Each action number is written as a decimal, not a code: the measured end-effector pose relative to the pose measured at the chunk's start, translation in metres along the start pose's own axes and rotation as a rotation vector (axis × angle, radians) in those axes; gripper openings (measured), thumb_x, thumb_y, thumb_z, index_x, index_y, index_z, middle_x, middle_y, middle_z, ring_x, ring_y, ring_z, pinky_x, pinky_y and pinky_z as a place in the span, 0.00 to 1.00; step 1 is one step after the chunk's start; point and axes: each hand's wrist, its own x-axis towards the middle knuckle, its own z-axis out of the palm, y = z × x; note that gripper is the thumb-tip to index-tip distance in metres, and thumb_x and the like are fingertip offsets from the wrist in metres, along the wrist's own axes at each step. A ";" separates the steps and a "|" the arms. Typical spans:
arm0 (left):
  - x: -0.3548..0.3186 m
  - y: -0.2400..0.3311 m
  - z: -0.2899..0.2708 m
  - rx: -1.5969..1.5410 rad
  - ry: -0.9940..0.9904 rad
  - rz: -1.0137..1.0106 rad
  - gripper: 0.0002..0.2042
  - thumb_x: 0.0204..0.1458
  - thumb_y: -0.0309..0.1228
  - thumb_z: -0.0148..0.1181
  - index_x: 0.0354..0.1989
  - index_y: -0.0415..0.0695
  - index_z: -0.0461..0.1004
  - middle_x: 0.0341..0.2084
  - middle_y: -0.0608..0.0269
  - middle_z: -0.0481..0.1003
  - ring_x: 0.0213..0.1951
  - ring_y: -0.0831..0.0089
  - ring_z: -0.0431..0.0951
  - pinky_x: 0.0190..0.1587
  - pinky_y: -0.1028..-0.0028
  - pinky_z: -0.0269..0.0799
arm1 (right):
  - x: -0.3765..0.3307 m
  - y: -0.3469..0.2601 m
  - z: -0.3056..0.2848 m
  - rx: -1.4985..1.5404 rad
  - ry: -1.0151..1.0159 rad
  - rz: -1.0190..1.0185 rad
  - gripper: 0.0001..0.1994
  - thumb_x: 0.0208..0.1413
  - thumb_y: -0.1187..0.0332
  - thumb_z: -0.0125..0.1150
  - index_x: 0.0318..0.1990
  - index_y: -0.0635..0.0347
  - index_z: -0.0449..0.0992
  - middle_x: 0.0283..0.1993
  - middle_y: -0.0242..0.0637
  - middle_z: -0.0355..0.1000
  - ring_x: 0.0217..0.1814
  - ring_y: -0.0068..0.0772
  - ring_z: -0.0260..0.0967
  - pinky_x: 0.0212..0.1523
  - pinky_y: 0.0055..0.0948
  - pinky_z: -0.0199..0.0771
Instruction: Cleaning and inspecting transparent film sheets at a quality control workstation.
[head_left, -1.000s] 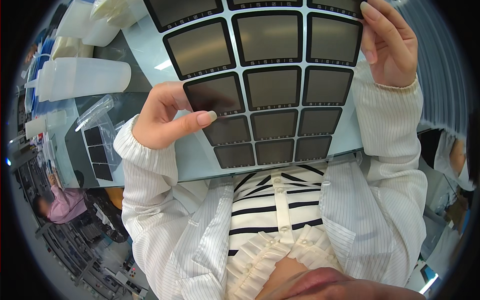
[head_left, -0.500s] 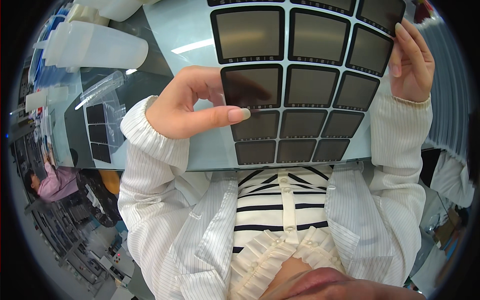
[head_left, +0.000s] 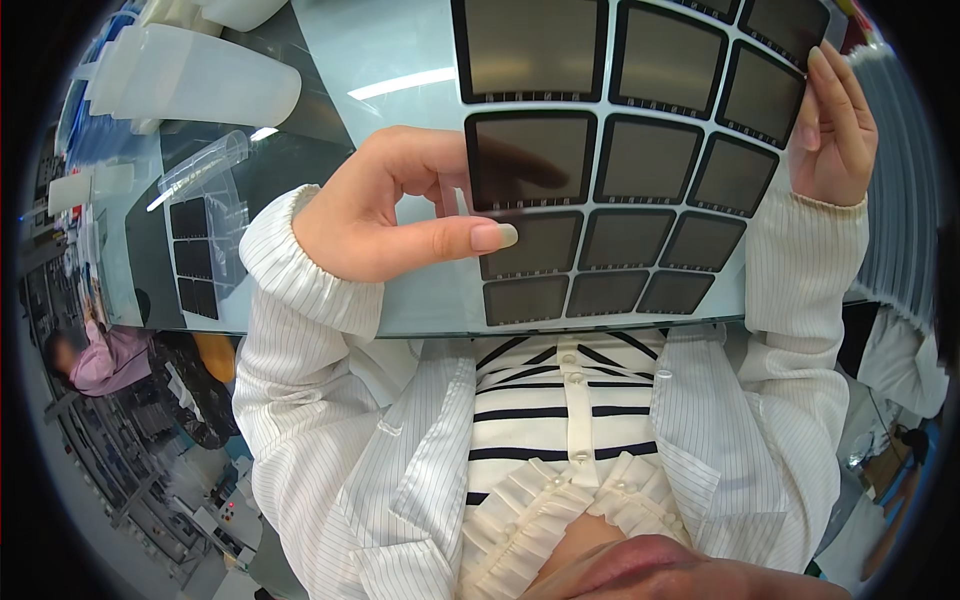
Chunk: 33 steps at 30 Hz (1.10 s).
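Observation:
A large see-through sheet (head_left: pixel 606 150) printed with rows of dark grey, black-rimmed rectangular windows is held up in front of me, tilted. My left hand (head_left: pixel 370 215) grips its left edge: the thumb lies on the near face, and the other fingers are behind, showing dimly through one window. At the upper right, my right hand (head_left: pixel 838 130) pinches the sheet's right edge between thumb and fingers. The sheet's far end runs out of the picture at the top.
Frosted plastic cups (head_left: pixel 195 75) lie at the upper left of the glass-topped table (head_left: pixel 350 60). Nearer, a transparent bag (head_left: pixel 205 170) lies by a strip of black panels (head_left: pixel 193 258). A tall stack of sheets (head_left: pixel 905 190) stands right. A person in pink (head_left: pixel 112 360) sits far left.
The sheet has shifted up and to the right, its far rows passing out of the picture. Both hands have moved slightly right with it, keeping their hold.

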 end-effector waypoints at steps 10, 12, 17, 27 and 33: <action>0.002 0.006 0.002 0.027 0.012 -0.030 0.05 0.54 0.26 0.60 0.31 0.37 0.76 0.20 0.65 0.74 0.24 0.77 0.77 0.28 0.79 0.72 | 0.005 -0.016 -0.006 -0.044 0.052 -0.047 0.17 0.67 0.70 0.45 0.59 0.68 0.68 0.41 0.38 0.78 0.21 0.14 0.66 0.30 0.04 0.70; 0.001 0.005 0.002 0.015 0.012 -0.036 0.05 0.54 0.25 0.60 0.30 0.36 0.76 0.19 0.65 0.74 0.24 0.77 0.77 0.28 0.79 0.72 | 0.004 -0.021 -0.002 -0.062 0.056 -0.038 0.16 0.66 0.71 0.48 0.57 0.68 0.70 0.39 0.37 0.78 0.21 0.15 0.65 0.28 0.06 0.69; -0.001 0.003 -0.002 -0.010 -0.009 -0.030 0.05 0.55 0.25 0.59 0.30 0.36 0.76 0.18 0.63 0.74 0.22 0.78 0.77 0.27 0.80 0.72 | 0.009 -0.038 0.058 0.066 0.241 -0.002 0.12 0.64 0.73 0.49 0.48 0.69 0.75 0.21 0.35 0.75 0.08 0.15 0.56 0.12 0.12 0.56; -0.003 0.010 0.002 -0.038 0.069 -0.127 0.09 0.53 0.25 0.58 0.41 0.34 0.77 0.17 0.66 0.75 0.20 0.79 0.76 0.27 0.80 0.71 | 0.024 0.003 0.071 1.576 -0.084 -0.035 0.12 0.65 0.72 0.48 0.50 0.68 0.74 0.14 0.29 0.68 0.06 0.14 0.53 0.10 0.13 0.53; -0.004 0.009 0.002 -0.041 0.145 -0.115 0.14 0.53 0.25 0.58 0.47 0.34 0.75 0.16 0.66 0.74 0.20 0.79 0.76 0.27 0.80 0.70 | 0.012 -0.039 0.062 0.477 0.214 -0.007 0.11 0.65 0.72 0.49 0.49 0.66 0.75 0.13 0.29 0.68 0.07 0.14 0.53 0.11 0.13 0.54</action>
